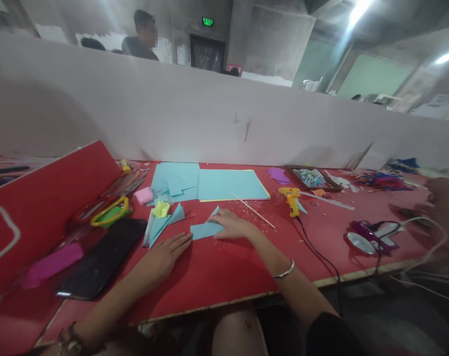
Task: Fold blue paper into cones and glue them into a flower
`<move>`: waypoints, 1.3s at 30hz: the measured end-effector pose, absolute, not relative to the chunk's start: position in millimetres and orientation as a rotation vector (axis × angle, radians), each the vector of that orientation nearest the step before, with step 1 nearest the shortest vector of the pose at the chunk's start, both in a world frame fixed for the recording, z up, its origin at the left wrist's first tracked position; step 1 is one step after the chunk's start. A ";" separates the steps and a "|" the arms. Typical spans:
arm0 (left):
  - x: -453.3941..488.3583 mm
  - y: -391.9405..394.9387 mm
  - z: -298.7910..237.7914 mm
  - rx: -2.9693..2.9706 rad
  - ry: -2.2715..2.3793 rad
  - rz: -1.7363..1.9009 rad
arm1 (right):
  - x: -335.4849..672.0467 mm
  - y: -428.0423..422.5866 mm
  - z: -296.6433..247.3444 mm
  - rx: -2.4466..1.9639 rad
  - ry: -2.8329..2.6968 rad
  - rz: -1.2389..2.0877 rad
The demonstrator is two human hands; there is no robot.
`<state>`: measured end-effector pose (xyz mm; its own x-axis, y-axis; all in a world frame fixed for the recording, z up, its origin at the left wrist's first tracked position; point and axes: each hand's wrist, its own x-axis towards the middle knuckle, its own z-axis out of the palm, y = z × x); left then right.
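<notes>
Head camera looks down on a red worktop [217,277], and the easiest thing to steer by is the big blue sheet [232,184] lying flat near the back. Just in front of that sheet, on the near side, sits a small folded blue paper piece [204,230]. The right hand [232,225] lies on top of its right end, fingers stretched out flat and pressing down, not gripping anything. The left hand [168,254] is further forward of the sheet and off to the left, palm down on the bare worktop, fingers spread loosely and holding nothing. Its fingertips end up just beside the piece's left edge; can't tell if they actually touch.

A thin wooden stick [254,211] runs off the sheet's front right corner. Right of the sheet there's a yellow glue gun [291,198] with its black cord trailing off the front edge. Left of the sheet, a pile of blue offcuts [172,185] overlaps it, with a pink block [143,195] beyond. A few blue triangles [161,225] lie in front of those, and a black slab [104,257] lies well forward and left of them. Behind the sheet stands a white partition [209,113].
</notes>
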<state>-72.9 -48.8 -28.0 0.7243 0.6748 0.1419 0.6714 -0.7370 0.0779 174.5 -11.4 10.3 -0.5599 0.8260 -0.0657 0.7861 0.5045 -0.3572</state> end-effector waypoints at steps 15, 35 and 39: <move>-25.4 -43.6 39.2 2.744 1.201 0.910 | 195.4 -10.7 12.9 -1.248 -2.294 0.732; 36.5 3.3 -3.9 2.440 1.401 0.416 | 198.3 2.4 -5.8 -1.202 -1.524 1.195; 29.8 5.2 -2.0 2.468 1.358 0.476 | 195.4 2.4 -4.6 -1.178 -1.404 1.261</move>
<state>29.8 5.2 -2.0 0.5027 0.8517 0.1483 0.7581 -0.5167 0.3978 195.4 2.4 -4.6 -0.1569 0.9875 0.0179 0.0875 0.0320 -0.9956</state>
